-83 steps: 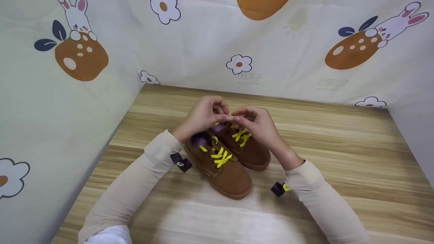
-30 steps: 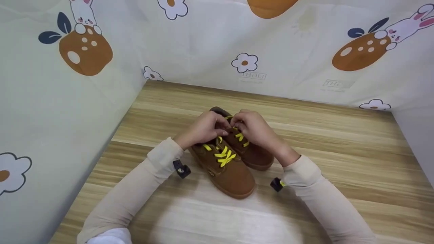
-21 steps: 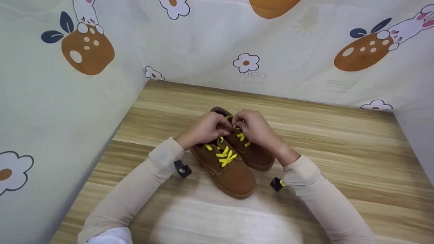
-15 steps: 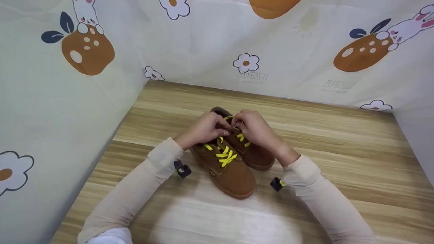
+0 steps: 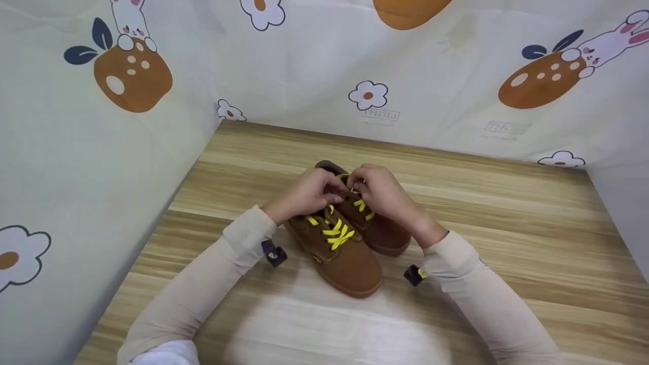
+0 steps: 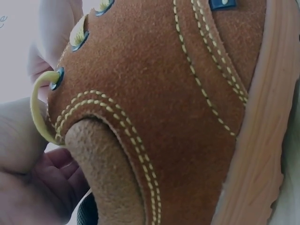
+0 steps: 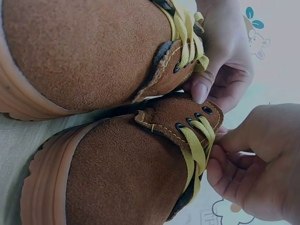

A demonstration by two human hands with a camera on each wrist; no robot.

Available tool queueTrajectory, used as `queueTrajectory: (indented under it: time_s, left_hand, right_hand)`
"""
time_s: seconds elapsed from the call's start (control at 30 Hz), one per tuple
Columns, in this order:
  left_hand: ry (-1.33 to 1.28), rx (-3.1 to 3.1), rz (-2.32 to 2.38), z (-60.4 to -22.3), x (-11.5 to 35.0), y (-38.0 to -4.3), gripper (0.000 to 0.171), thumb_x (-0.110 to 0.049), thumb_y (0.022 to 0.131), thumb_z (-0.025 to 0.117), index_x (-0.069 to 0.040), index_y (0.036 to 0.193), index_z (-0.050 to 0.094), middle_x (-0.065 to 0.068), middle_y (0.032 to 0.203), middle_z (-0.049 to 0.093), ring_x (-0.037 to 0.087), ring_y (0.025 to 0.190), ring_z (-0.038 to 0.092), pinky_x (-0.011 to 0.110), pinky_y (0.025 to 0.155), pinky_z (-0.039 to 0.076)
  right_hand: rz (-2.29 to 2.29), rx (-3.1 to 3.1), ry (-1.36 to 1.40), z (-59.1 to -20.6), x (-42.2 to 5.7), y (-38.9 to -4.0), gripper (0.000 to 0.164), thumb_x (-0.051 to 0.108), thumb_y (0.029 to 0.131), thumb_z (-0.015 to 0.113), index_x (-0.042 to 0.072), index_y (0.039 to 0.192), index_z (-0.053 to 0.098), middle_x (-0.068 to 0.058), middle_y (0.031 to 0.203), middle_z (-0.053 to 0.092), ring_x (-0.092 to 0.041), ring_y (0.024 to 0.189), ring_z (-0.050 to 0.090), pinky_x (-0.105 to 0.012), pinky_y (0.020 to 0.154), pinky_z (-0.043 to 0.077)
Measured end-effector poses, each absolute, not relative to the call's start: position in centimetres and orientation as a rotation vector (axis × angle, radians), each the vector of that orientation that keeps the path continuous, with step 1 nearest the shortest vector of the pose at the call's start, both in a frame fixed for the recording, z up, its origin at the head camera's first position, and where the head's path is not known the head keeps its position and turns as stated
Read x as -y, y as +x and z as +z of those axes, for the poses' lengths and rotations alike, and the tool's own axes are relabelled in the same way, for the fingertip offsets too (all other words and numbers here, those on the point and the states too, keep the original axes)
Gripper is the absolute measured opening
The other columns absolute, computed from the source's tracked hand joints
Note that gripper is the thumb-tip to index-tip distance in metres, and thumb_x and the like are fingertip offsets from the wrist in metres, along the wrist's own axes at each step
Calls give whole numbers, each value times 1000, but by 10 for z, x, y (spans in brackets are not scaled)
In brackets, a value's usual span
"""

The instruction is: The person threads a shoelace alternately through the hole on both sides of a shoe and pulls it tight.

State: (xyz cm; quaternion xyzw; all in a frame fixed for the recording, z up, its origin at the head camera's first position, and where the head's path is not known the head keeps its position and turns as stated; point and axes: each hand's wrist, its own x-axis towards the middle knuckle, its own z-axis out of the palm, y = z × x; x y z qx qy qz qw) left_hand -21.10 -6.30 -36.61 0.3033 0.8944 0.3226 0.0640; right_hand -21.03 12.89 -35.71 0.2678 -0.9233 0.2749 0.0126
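Two brown suede shoes with yellow laces stand side by side, toes toward me: the near left shoe (image 5: 350,266) and the far right shoe (image 5: 388,235). My left hand (image 5: 309,190) grips the far shoe's eyelet flap. In the right wrist view its thumb (image 7: 200,91) lies on the flap (image 7: 171,112), near a top eyelet (image 7: 206,110) with no lace through it. My right hand (image 5: 380,190) pinches at the flap's edge, where a bit of yellow lace (image 5: 353,189) shows; the pinched end is mostly hidden. The left wrist view shows the near shoe's side (image 6: 154,70) and a lace loop (image 6: 35,105).
The shoes stand on a wood-grain table (image 5: 253,152). A printed cloth (image 5: 304,66) with rabbits and flowers rises at the back and the sides. Dark wrist cameras (image 5: 274,253) hang below the sleeves.
Earlier both hands were raised above the far shoe with fingertips together. They have come down, the left to the eyelet flap, the right beside it. Over the last half second they barely move.
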Motion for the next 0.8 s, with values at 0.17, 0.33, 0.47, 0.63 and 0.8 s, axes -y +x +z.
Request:
queueTrajectory:
  time_s: [0.17,0.33,0.47,0.63,0.8]
  left_hand:
    - [941,-2706,973,-368,63,-212,19,-12,91,70,-4,108,75,10,106,76,24,96,71,36,88,57]
    - [971,-2698,985,-369,64,-212,17,-11,91,69,-5,106,76,9,105,76,23,97,71,36,90,56]
    - [1031,-2695,986,-369,66,-211,17,-9,92,68,-7,106,77,9,106,76,23,99,70,37,91,55]
    - [1043,-2719,983,-369,65,-209,16,-9,92,68,-6,105,77,9,106,76,23,99,70,37,92,55]
    - [930,-2744,978,-370,62,-207,16,-15,90,72,-6,103,77,8,101,76,21,89,69,34,83,55]
  right_hand:
    - [909,2905,813,-356,-129,-212,19,-5,92,54,3,93,72,-12,93,69,-26,90,65,-38,84,55]
    - [886,2913,856,-355,-128,-212,20,-6,90,54,3,92,72,-13,93,69,-27,90,65,-40,85,55]
    - [833,2911,901,-355,-128,-213,19,-5,90,55,2,92,72,-12,92,68,-27,89,65,-41,86,55]
    - [837,2895,926,-356,-128,-212,21,-6,89,54,2,93,73,-13,92,68,-27,89,66,-40,85,55]
    - [841,2904,939,-355,-129,-212,20,-4,91,56,3,94,75,-13,94,71,-27,90,67,-40,85,55]
